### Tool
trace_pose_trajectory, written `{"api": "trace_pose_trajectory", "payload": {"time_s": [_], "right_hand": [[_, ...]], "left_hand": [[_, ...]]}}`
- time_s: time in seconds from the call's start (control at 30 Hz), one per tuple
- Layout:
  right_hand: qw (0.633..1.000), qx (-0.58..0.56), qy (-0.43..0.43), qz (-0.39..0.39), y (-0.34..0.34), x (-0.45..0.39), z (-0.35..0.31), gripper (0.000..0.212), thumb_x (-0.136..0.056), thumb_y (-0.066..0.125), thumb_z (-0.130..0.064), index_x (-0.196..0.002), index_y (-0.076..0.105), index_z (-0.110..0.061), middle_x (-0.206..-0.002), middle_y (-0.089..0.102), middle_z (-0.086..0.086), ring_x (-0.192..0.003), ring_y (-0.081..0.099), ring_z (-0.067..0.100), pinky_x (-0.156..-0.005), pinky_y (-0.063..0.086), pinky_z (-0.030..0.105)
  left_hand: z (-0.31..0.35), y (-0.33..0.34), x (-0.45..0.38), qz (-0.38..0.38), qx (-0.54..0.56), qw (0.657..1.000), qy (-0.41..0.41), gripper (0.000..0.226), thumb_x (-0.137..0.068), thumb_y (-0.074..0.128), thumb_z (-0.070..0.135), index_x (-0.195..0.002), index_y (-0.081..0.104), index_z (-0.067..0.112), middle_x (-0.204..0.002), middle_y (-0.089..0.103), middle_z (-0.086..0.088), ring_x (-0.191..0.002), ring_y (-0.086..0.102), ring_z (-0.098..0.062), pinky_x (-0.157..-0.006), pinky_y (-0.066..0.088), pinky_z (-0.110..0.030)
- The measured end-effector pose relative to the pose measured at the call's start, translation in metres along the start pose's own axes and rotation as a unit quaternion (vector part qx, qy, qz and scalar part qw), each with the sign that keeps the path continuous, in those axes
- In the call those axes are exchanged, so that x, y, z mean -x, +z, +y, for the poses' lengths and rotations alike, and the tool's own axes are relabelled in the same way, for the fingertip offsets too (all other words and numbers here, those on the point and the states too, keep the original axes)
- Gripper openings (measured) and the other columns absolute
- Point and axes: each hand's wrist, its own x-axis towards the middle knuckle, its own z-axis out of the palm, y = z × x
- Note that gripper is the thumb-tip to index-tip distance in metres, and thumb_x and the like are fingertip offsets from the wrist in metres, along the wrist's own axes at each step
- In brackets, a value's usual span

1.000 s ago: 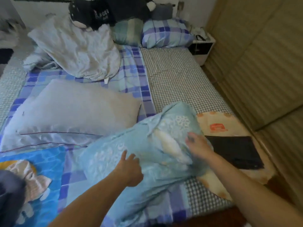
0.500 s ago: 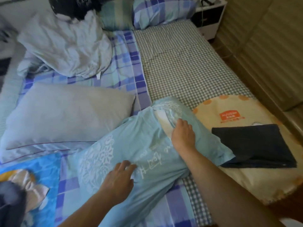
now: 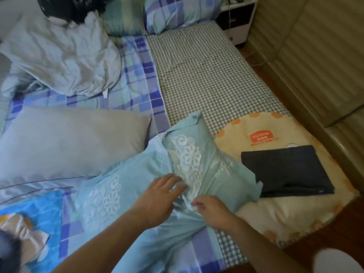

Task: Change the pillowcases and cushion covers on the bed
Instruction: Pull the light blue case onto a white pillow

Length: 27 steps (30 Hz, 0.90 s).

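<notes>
Where the right hand's fingers (image 3: 197,203) pinch a small fold of the light blue pillowcase (image 3: 183,168), the cloth gathers into soft creases; the left hand (image 3: 157,196) lies beside it, fingers loosely spread on the fabric. It looks thin, limp and light, best taken at its open hem. It lies at the bed's (image 3: 206,75) near edge, between the grey pillow (image 3: 69,144) and a folded dark cover (image 3: 283,170).

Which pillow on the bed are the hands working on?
The light blue pillow with white floral print at the near edge; both hands touch it, unlike the plain grey pillow beside it.
</notes>
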Motion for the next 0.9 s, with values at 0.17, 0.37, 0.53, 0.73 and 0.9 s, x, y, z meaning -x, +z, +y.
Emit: {"api": "trace_pose_trajectory", "payload": {"time_s": [0.17, 0.37, 0.53, 0.73, 0.9], "right_hand": [[0.995, -0.098, 0.009, 0.037, -0.013, 0.009, 0.001, 0.022, -0.095, 0.063, -0.015, -0.077, 0.065, -0.027, -0.060, 0.056, -0.021, -0.060, 0.052, -0.005, -0.061, 0.037, 0.012], [0.961, -0.229, 0.062, 0.140, -0.025, 0.002, -0.010, 0.034, -0.097, 0.063, -0.017, -0.065, 0.049, -0.017, -0.062, 0.042, -0.006, -0.059, 0.038, 0.005, -0.059, 0.033, 0.027], [0.981, -0.042, 0.005, -0.187, 0.027, 0.018, -0.058, 0.019, -0.093, 0.060, -0.008, -0.110, 0.068, -0.005, -0.090, 0.064, 0.002, -0.089, 0.055, 0.015, -0.067, 0.044, 0.014], [0.983, -0.138, 0.041, -0.118, 0.033, 0.016, -0.044, 0.021, -0.091, 0.056, -0.013, -0.092, 0.074, -0.025, -0.098, 0.075, -0.001, -0.090, 0.063, 0.009, -0.083, 0.052, 0.029], [0.952, -0.292, 0.093, 0.011, 0.020, 0.037, -0.063, 0.017, -0.102, 0.056, -0.015, -0.113, 0.068, -0.019, -0.101, 0.068, -0.010, -0.097, 0.061, 0.002, -0.091, 0.045, 0.015]], "left_hand": [[-0.008, -0.014, -0.039, -0.112, -0.110, 0.985, 0.068, 0.043, -0.092, 0.038, 0.038, -0.129, 0.058, 0.029, -0.112, 0.070, 0.004, -0.113, 0.063, -0.020, -0.119, 0.027, -0.049], [0.015, -0.047, -0.008, -0.282, -0.059, 0.954, 0.084, 0.053, -0.104, 0.030, 0.053, -0.101, 0.068, 0.017, -0.106, 0.071, -0.010, -0.097, 0.066, -0.036, -0.081, 0.047, -0.037], [0.007, -0.064, 0.008, -0.193, 0.018, 0.965, 0.176, 0.023, -0.097, 0.046, 0.039, -0.102, 0.066, 0.027, -0.107, 0.071, 0.004, -0.095, 0.067, -0.021, -0.076, 0.053, -0.033], [-0.019, -0.071, -0.005, -0.192, 0.130, 0.970, 0.074, 0.029, -0.102, 0.038, 0.054, -0.104, 0.057, 0.032, -0.097, 0.066, 0.001, -0.087, 0.064, -0.020, -0.077, 0.048, -0.035], [-0.052, -0.056, -0.057, -0.225, -0.126, 0.963, 0.076, 0.070, -0.089, 0.064, 0.022, -0.149, 0.030, 0.035, -0.143, 0.035, -0.007, -0.092, 0.065, -0.032, -0.080, 0.053, -0.042]]}}
